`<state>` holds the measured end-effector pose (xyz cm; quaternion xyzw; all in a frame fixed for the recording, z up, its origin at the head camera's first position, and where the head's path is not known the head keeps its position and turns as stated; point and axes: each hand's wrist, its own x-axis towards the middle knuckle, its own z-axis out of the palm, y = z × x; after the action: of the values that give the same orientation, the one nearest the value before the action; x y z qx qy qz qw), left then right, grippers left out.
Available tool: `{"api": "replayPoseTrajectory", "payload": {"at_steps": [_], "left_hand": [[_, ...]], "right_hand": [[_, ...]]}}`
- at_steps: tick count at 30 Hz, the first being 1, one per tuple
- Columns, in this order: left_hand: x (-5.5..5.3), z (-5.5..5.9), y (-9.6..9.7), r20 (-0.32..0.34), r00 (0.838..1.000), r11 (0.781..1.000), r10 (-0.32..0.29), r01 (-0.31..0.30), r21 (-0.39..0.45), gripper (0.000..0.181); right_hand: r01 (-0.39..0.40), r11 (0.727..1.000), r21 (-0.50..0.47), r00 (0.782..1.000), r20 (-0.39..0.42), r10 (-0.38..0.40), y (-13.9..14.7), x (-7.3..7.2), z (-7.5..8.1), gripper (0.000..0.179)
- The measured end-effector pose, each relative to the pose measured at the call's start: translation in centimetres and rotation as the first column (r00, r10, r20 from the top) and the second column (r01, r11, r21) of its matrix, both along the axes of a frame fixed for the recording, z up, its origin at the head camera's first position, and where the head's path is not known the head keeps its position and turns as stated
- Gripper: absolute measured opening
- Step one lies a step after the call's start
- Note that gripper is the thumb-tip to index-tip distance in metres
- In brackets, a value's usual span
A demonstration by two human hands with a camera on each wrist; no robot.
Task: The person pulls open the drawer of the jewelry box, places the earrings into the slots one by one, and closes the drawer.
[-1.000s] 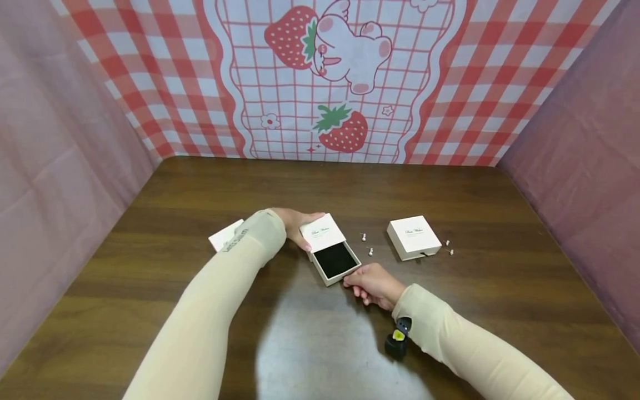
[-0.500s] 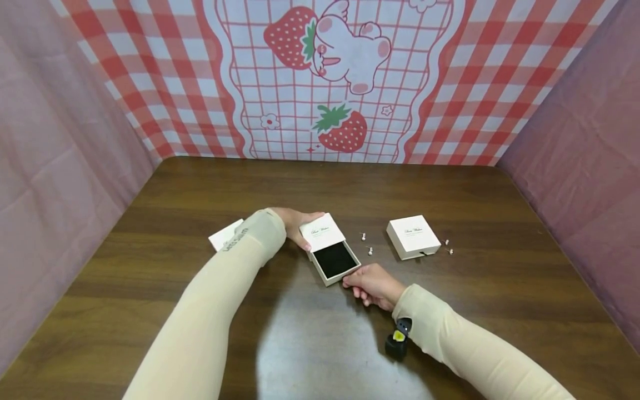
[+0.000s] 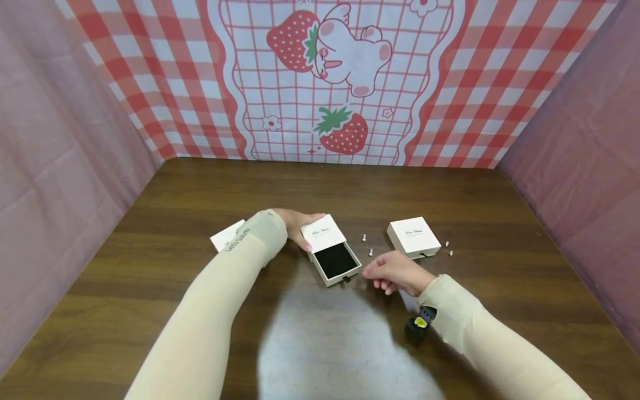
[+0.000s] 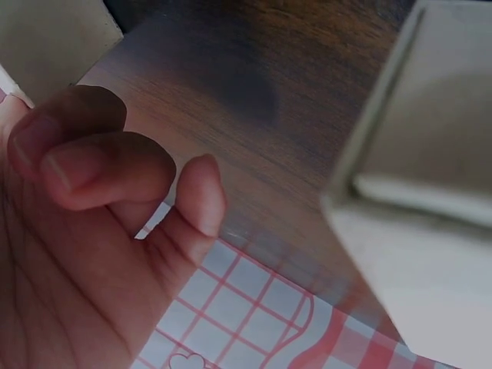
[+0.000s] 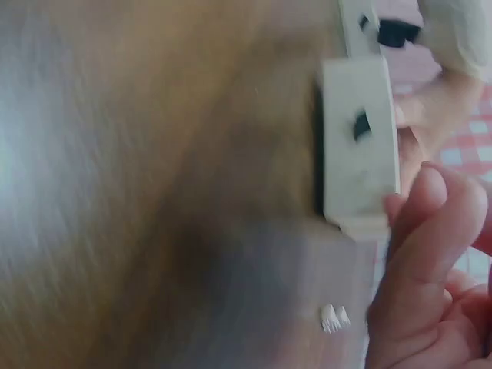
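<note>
A white jewelry box with script lettering lies at mid-table, its drawer pulled partly out toward the person. Inside the drawer is a black pad, and a small black pull tab sticks out in front. My left hand grips the box's sleeve from the left, thumb on the near side. Just right of the drawer, and apart from it, my right hand hovers with loosely bent fingers and nothing seen in them. Two small earrings lie beyond that hand; the right wrist view is blurred.
A second white box, its drawer shut, sits to the right, with two more small earrings beside it. Another white box is partly hidden behind the left sleeve. A checked cloth hangs at the table's back edge.
My right hand has left the drawer's front and moved right and slightly away, uncovering the black tab. The left hand and the box have stayed put.
</note>
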<state>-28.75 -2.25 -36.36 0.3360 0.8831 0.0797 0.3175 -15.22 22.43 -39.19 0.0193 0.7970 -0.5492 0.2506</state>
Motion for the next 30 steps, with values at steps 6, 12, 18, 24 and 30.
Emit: {"api": "replayPoseTrajectory", "payload": {"at_steps": [6,12,18,24,30], "left_hand": [[-0.1,-0.2,-0.1,0.013,1.0,1.0,0.018,-0.018,0.012,0.098],[-0.2,-0.4,-0.1,0.016,1.0,0.999,0.016,-0.016,0.028,0.098],[-0.2,-0.3,-0.1,0.011,1.0,1.0,0.008,-0.009,0.026,0.098],[-0.3,-0.3,-0.1,0.006,1.0,1.0,0.011,-0.011,0.016,0.098],[-0.2,-0.4,-0.1,0.008,1.0,1.0,0.017,-0.017,0.013,0.098]], "right_hand": [[0.154,0.988,-0.015,0.984,-0.089,-0.154,0.6,-0.7,0.0,0.033],[0.271,0.963,-0.013,0.957,-0.105,-0.27,0.7,-1.4,-0.5,0.041],[0.285,0.958,0.02,0.954,-0.103,-0.282,0.4,-2.1,-1.2,0.045],[0.312,0.949,0.039,0.947,-0.098,-0.307,-0.2,-2.6,-1.7,0.046],[0.338,0.939,0.064,0.938,-0.098,-0.331,-0.3,-2.8,-2.1,0.047]]}}
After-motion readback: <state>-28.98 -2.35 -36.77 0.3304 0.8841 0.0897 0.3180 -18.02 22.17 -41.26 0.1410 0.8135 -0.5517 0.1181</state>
